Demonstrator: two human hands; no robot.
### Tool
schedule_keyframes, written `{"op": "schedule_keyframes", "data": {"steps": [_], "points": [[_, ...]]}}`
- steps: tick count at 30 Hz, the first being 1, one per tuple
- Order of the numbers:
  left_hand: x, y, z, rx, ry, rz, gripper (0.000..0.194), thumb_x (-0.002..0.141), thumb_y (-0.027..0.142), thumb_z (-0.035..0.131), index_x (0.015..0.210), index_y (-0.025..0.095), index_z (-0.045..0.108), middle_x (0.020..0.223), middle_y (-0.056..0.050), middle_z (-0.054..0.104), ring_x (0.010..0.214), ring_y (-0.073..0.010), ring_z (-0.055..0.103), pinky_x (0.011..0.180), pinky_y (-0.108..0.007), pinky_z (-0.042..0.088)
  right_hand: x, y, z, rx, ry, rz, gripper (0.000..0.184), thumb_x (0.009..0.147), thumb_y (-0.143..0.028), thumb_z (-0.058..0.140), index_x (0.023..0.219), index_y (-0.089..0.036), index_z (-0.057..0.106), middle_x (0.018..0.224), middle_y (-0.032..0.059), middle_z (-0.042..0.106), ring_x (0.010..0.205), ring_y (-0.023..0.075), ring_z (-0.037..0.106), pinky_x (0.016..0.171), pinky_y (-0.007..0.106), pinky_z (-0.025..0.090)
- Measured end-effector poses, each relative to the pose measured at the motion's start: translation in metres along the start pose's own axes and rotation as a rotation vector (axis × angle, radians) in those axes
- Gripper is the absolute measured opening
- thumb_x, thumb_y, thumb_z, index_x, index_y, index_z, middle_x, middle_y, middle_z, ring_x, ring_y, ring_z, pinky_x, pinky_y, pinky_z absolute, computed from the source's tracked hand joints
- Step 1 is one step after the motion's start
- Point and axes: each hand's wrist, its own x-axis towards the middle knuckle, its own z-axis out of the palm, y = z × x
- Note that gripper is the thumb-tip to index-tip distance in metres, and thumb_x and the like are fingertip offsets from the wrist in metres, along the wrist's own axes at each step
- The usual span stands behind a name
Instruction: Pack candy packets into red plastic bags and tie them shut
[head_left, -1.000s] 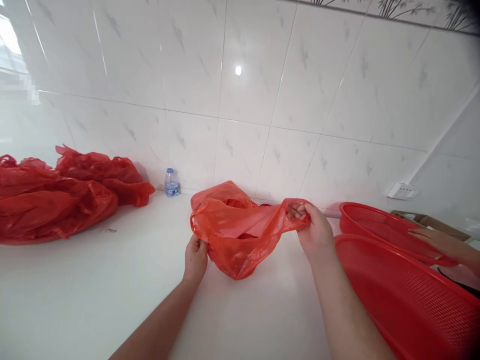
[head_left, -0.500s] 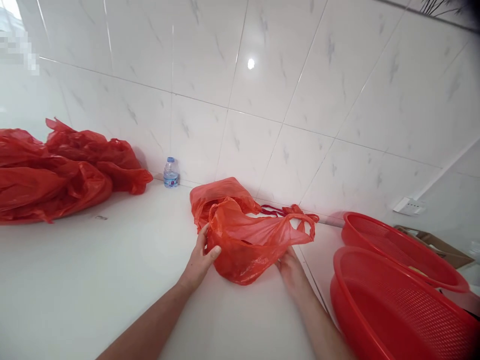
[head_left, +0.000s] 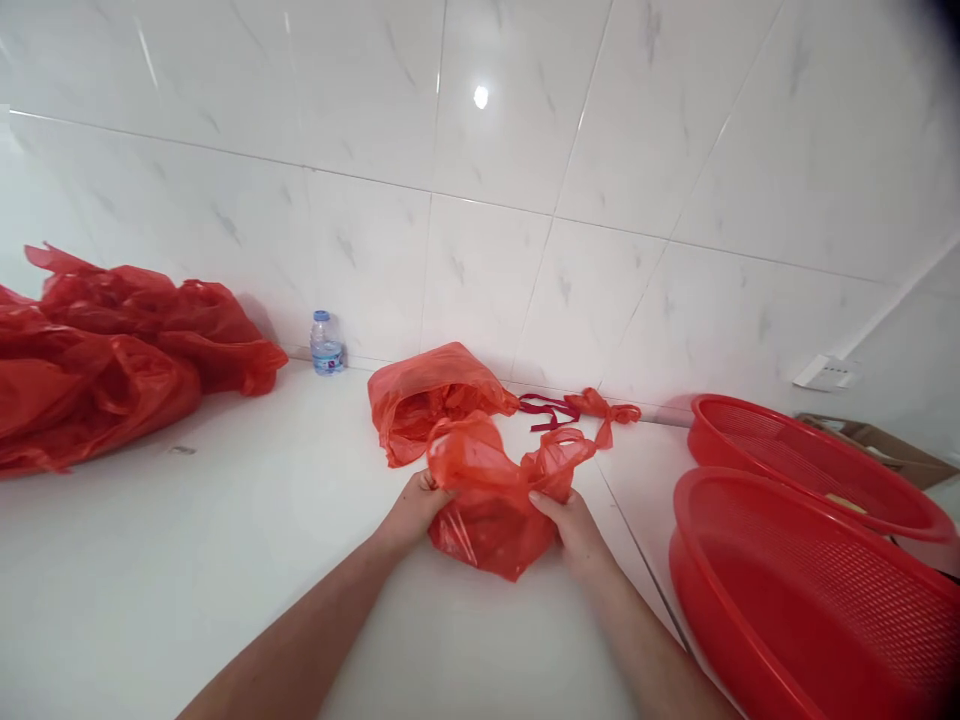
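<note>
Between my two hands is a red plastic bag (head_left: 491, 530), thin and see-through, with darker contents that I cannot make out. My left hand (head_left: 411, 510) pinches its left side, thumb over the plastic. On the right side, my right hand (head_left: 574, 530) grips the bag with the thumb on top and the fingers hidden behind. The bag's loose handles stick up toward the wall. Just behind lies a second red plastic bag (head_left: 442, 390), its mouth facing me. Dark red ribbon strips (head_left: 551, 408) and a knotted scrap of red plastic (head_left: 607, 408) lie beside it.
A large heap of red plastic bags (head_left: 112, 370) covers the left of the white table (head_left: 247, 570). A small water bottle (head_left: 327, 345) stands against the tiled wall. Two red plastic baskets (head_left: 720, 570) occupy the right side, with a cardboard box (head_left: 900, 450) behind them.
My right hand has come from beneath the bag to its right side, thumb now on top. The bag is bunched more compactly, its handle drawn inward. The view has shifted slightly.
</note>
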Motion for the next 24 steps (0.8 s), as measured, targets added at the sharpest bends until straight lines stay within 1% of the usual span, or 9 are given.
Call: {"op": "schedule_keyframes", "data": {"steps": [2, 4, 8, 11, 15, 17, 20, 22, 24], "points": [[0.001, -0.003, -0.002, -0.140, 0.060, -0.027, 0.031, 0.075, 0.041, 0.067, 0.091, 0.015, 0.066, 0.093, -0.011, 0.071, 0.086, -0.0259, 0.067, 0.076, -0.036, 0.052, -0.003, 0.000, -0.012, 0.114, 0.026, 0.026, 0.029, 0.066, -0.029, 0.077, 0.092, -0.019, 0.069, 0.096, 0.0051, 0.072, 0.090, 0.0226, 0.065, 0.080, 0.034, 0.050], [0.000, -0.005, -0.004, -0.258, 0.127, -0.023, 0.028, 0.075, 0.041, 0.067, 0.086, 0.015, 0.066, 0.088, -0.009, 0.072, 0.079, -0.0224, 0.067, 0.070, -0.031, 0.052, -0.006, -0.002, -0.023, 0.230, 0.046, 0.011, 0.028, 0.065, -0.025, 0.077, 0.092, -0.022, 0.069, 0.096, 0.0019, 0.072, 0.088, 0.0204, 0.065, 0.078, 0.032, 0.050], [-0.004, -0.002, -0.007, -0.329, 0.188, -0.044, 0.023, 0.073, 0.037, 0.070, 0.080, 0.016, 0.065, 0.079, -0.005, 0.071, 0.065, -0.0168, 0.065, 0.061, -0.026, 0.050, -0.009, -0.002, -0.035, 0.390, 0.020, 0.002, 0.027, 0.069, -0.023, 0.073, 0.097, -0.023, 0.069, 0.104, 0.0017, 0.070, 0.096, 0.0201, 0.064, 0.084, 0.033, 0.050], [-0.007, 0.002, -0.008, -0.328, 0.153, -0.065, 0.021, 0.074, 0.034, 0.070, 0.083, 0.016, 0.065, 0.084, -0.005, 0.071, 0.069, -0.0180, 0.066, 0.064, -0.027, 0.052, -0.008, -0.001, -0.036, 0.432, 0.011, 0.014, 0.029, 0.071, -0.021, 0.071, 0.100, -0.022, 0.068, 0.105, 0.0021, 0.070, 0.098, 0.0185, 0.064, 0.086, 0.031, 0.049], [-0.008, 0.002, -0.010, -0.299, 0.117, -0.058, 0.025, 0.071, 0.030, 0.073, 0.092, 0.018, 0.066, 0.093, -0.007, 0.072, 0.086, -0.0243, 0.067, 0.078, -0.034, 0.053, -0.009, -0.007, -0.037, 0.428, 0.023, -0.005, 0.030, 0.066, -0.018, 0.073, 0.096, -0.021, 0.069, 0.101, 0.0017, 0.071, 0.093, 0.0179, 0.064, 0.082, 0.029, 0.049], [-0.009, 0.002, -0.011, -0.262, 0.123, -0.060, 0.030, 0.069, 0.032, 0.074, 0.095, 0.018, 0.067, 0.095, -0.008, 0.072, 0.091, -0.0272, 0.066, 0.082, -0.038, 0.052, -0.010, -0.012, -0.039, 0.442, 0.033, -0.015, 0.028, 0.068, -0.022, 0.073, 0.095, -0.021, 0.069, 0.100, 0.0016, 0.071, 0.092, 0.0182, 0.064, 0.081, 0.030, 0.049], [-0.009, 0.002, -0.011, -0.222, 0.144, -0.064, 0.037, 0.067, 0.034, 0.075, 0.101, 0.019, 0.067, 0.100, -0.009, 0.071, 0.094, -0.0286, 0.065, 0.085, -0.040, 0.052, -0.011, -0.018, -0.047, 0.474, 0.067, -0.046, 0.023, 0.073, -0.037, 0.069, 0.091, -0.023, 0.069, 0.096, 0.0012, 0.071, 0.091, 0.0188, 0.064, 0.078, 0.030, 0.050], [-0.009, 0.004, -0.009, -0.208, 0.174, -0.063, 0.042, 0.065, 0.035, 0.076, 0.104, 0.020, 0.066, 0.104, -0.009, 0.070, 0.096, -0.0290, 0.065, 0.084, -0.040, 0.053, -0.010, -0.020, -0.053, 0.469, 0.101, -0.080, 0.025, 0.072, -0.046, 0.069, 0.086, -0.025, 0.068, 0.091, 0.0006, 0.071, 0.087, 0.0189, 0.064, 0.076, 0.030, 0.050], [-0.009, 0.007, -0.007, -0.205, 0.203, -0.069, 0.046, 0.063, 0.034, 0.077, 0.105, 0.020, 0.066, 0.108, -0.009, 0.069, 0.097, -0.0292, 0.064, 0.082, -0.038, 0.054, -0.008, -0.020, -0.060, 0.397, 0.138, -0.122, 0.028, 0.071, -0.051, 0.068, 0.081, -0.024, 0.068, 0.086, 0.0007, 0.071, 0.082, 0.0190, 0.064, 0.075, 0.032, 0.051]]}}
